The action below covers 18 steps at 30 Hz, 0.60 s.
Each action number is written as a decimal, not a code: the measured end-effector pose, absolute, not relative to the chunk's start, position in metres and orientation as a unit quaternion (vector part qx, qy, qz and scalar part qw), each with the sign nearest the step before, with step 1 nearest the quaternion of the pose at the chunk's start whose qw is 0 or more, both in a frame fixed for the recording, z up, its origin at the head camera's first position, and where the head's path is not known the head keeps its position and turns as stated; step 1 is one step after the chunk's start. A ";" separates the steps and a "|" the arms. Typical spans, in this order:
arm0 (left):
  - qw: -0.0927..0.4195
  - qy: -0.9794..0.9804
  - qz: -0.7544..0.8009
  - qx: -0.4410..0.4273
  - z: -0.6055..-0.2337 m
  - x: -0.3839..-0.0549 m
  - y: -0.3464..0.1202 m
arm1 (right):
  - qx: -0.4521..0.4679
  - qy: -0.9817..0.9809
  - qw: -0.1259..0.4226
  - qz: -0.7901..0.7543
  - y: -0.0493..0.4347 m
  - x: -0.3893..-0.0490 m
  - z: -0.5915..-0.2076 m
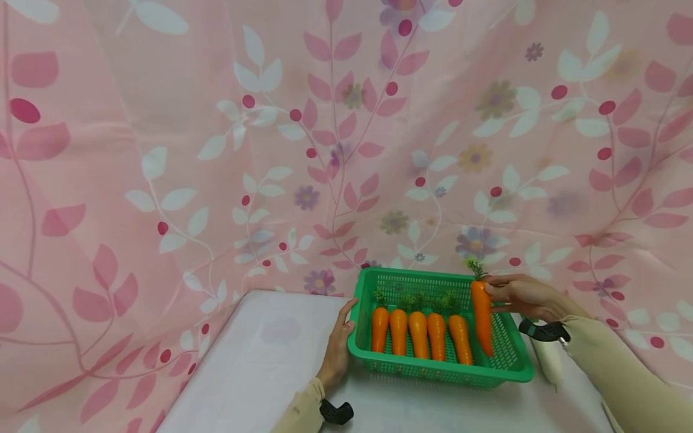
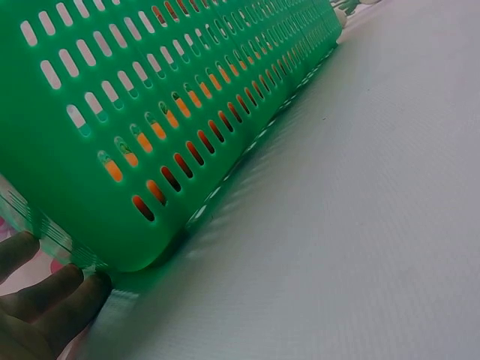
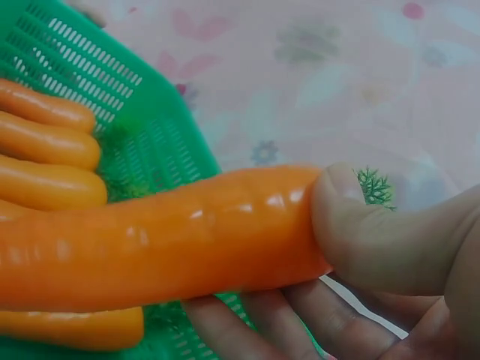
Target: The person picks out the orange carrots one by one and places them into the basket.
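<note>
A green plastic basket [image 1: 433, 368] stands on the table with several orange carrots [image 1: 418, 334] lying side by side in it, their green tops toward the back wall. Above the basket's right part, my right hand [image 1: 527, 296] pinches another carrot [image 1: 481, 316] near its leafy end, tip pointing down. The right wrist view shows the thumb on one side of this carrot [image 3: 172, 240] and fingers beneath it. My left hand [image 1: 337, 346] rests against the basket's left side; in the left wrist view its fingers [image 2: 64, 300] touch the mesh wall, extended.
A white radish-like vegetable [image 1: 549, 362] lies on the table just right of the basket, partly hidden by it and the right arm. The white tabletop [image 1: 271, 355] extends to the left. A pink floral cloth [image 1: 346, 150] hangs behind the table.
</note>
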<state>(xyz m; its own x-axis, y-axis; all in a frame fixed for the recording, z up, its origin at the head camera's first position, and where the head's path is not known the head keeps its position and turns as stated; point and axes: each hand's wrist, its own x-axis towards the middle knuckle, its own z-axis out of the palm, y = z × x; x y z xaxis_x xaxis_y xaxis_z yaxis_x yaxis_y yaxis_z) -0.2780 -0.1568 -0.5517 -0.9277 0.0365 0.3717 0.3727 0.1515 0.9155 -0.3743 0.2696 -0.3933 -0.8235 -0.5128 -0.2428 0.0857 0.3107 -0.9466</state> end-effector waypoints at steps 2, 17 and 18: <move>0.136 -0.750 -0.633 -0.138 -0.553 -0.279 -0.157 | -0.143 0.764 0.265 -0.571 0.266 -0.374 -0.396; 0.143 -0.749 -0.633 -0.138 -0.552 -0.278 -0.156 | -0.174 0.761 0.294 -0.552 0.245 -0.377 -0.409; 0.141 -0.747 -0.635 -0.136 -0.552 -0.278 -0.156 | -0.170 0.762 0.294 -0.552 0.244 -0.376 -0.410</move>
